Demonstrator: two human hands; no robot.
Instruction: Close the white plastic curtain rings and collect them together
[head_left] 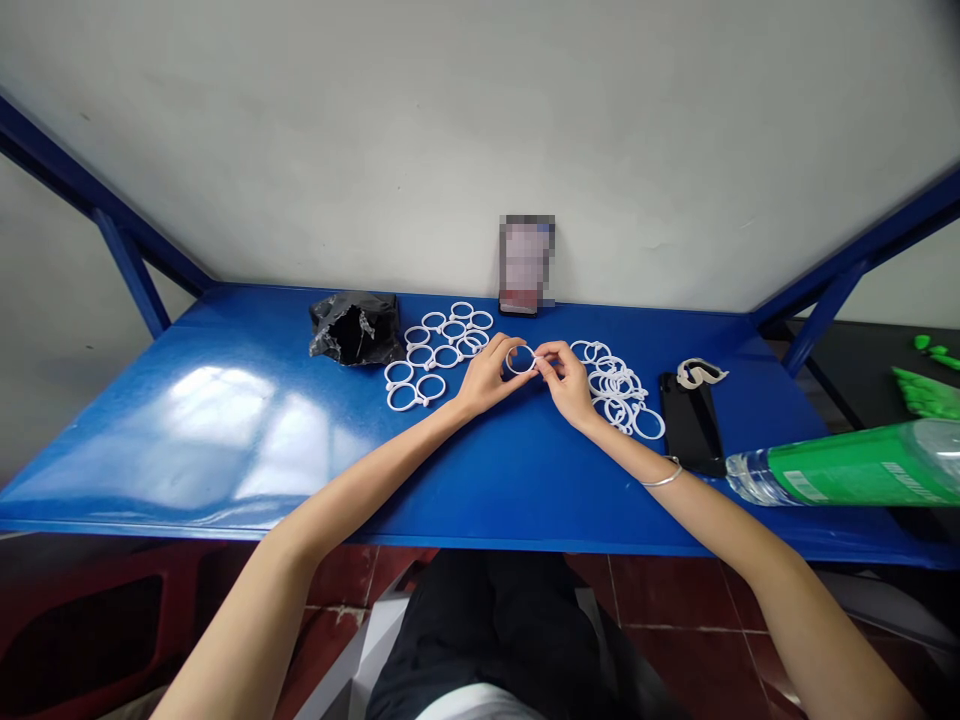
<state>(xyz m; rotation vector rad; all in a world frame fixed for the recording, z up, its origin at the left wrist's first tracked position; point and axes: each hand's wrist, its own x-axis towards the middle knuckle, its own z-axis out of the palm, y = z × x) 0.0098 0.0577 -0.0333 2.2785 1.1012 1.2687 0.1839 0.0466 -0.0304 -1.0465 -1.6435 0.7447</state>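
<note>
A white ring (510, 350) is held between my two hands over the middle of the blue table. My left hand (490, 378) curls round its left side, thumb and fingers gripping the rim. On its right edge, the fingertips of my right hand (564, 378) pinch the ring. To the left lies a spread group of white rings (445, 356), several with a small bead-like knob. Close beside my right hand is a second, overlapping heap of white rings (616, 384). Whatever small detail sits under my right fingertips is hidden.
A crumpled black plastic bag (352, 345) stands left of the rings. One phone (525, 265) leans on the wall. At right are a black phone (691, 425), a white looped object (701, 374) and a lying green-labelled bottle (862, 465). Blue frame bars (131, 265) flank the table.
</note>
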